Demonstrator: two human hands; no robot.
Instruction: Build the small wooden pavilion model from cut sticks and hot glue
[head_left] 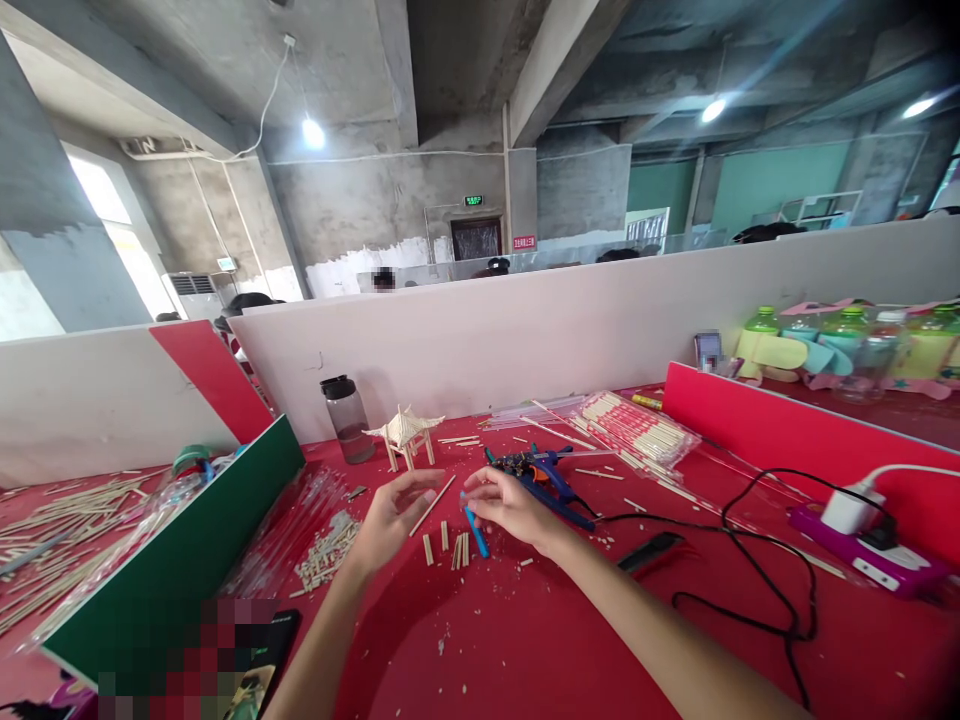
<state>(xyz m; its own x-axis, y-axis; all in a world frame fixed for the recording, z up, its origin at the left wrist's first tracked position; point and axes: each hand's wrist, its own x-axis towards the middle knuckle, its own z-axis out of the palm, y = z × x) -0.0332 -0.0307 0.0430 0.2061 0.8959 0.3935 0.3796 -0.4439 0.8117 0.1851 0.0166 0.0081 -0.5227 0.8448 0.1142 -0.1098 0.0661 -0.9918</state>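
Observation:
My left hand (391, 515) is over the table with fingers curved and thumb apart, nothing visible between them. A thin wooden stick (439, 500) lies beside its thumb; whether they touch I cannot tell. My right hand (514, 505) has thumb and fingers closed around a slim blue pen-like tool (477, 532), its lower end pointing down at the table. Several short cut wooden sticks (460, 550) lie below and between the hands. Behind the left hand stands a small pavilion model of sticks (407, 432). A blue glue gun (551, 478) lies beyond the right hand.
A dark-lidded bottle (348, 420) stands by the white partition (465, 345). Packaged sticks (637, 428) lie at the back. Right are pliers-like black handles (651, 550), a looping black cable (750, 535) and a purple power strip (874, 555). A green divider (187, 560) borders the left.

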